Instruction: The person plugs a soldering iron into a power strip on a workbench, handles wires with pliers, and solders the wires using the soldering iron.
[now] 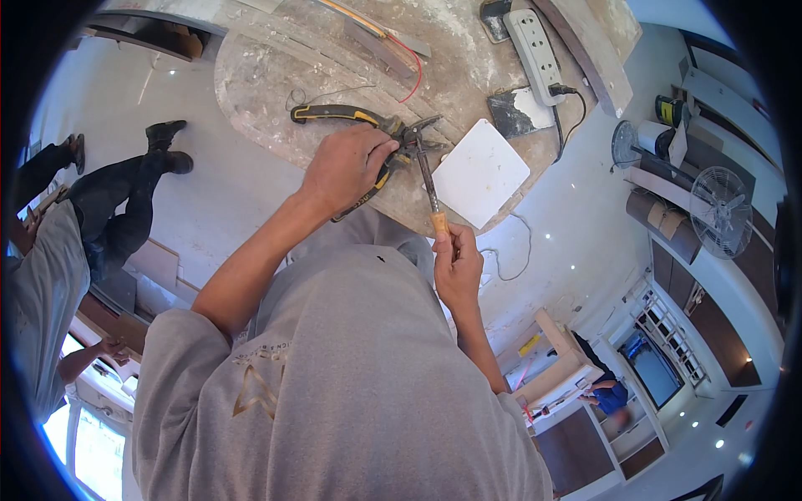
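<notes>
My left hand (347,167) is closed on a pair of pliers (342,112) with black and yellow handles, which are spread wide apart. My right hand (458,265) grips the light wooden handle of what looks like a soldering iron (430,182). Its dark metal shaft points away from me, and its far end meets the pliers' jaws. Whether the jaws clamp it, I cannot tell. Just right of the shaft, a white square plate (482,174) lies at the edge of the worn, stained table (276,63).
A white power strip (533,52) with a black plug lies at the table's far right, near a dark, white-smeared block (520,113). A red wire (418,75) and thin strips lie farther back. Fans (720,213) stand right; another person (50,275) is at left.
</notes>
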